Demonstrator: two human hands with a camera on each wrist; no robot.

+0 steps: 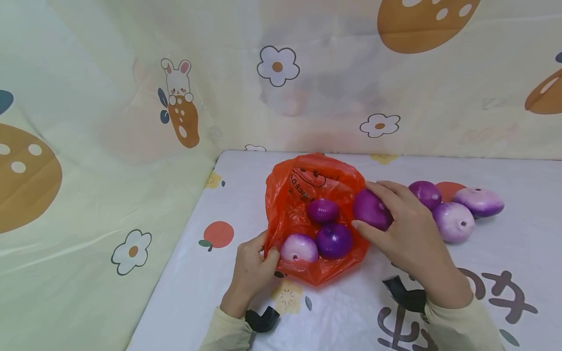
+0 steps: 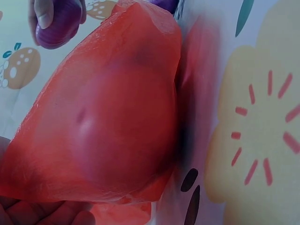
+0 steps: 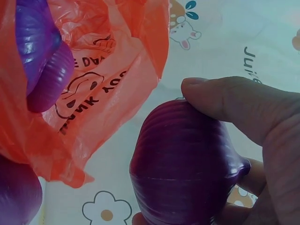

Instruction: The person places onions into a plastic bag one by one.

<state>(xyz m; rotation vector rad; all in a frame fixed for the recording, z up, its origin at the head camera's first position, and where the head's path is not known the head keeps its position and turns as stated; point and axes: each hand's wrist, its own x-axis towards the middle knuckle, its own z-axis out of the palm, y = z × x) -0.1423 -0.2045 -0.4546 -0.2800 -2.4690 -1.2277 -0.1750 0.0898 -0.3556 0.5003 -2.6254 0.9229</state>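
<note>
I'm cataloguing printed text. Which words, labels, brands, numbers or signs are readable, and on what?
"ICE D": translucent red plastic bag, head view, partial.
"E DA": same bag, right wrist view.
"ANK YOU": same bag, right wrist view, start creased.
"Jui": cream printed backdrop cloth, ending unclear.
Large brown lettering on the white printed tablecloth: partly covered, unreadable.
Faint backdrop marks: too blurred.

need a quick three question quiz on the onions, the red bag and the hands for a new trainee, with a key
1. Count: how many onions lie inside the red bag?
2. True or false: the left hand holds an onion.
3. Choose: what does the right hand hold?
A) the edge of the bag
B) a purple onion
C) nothing

Key:
1. Three.
2. False; it grips the red bag.
3. B.
</note>
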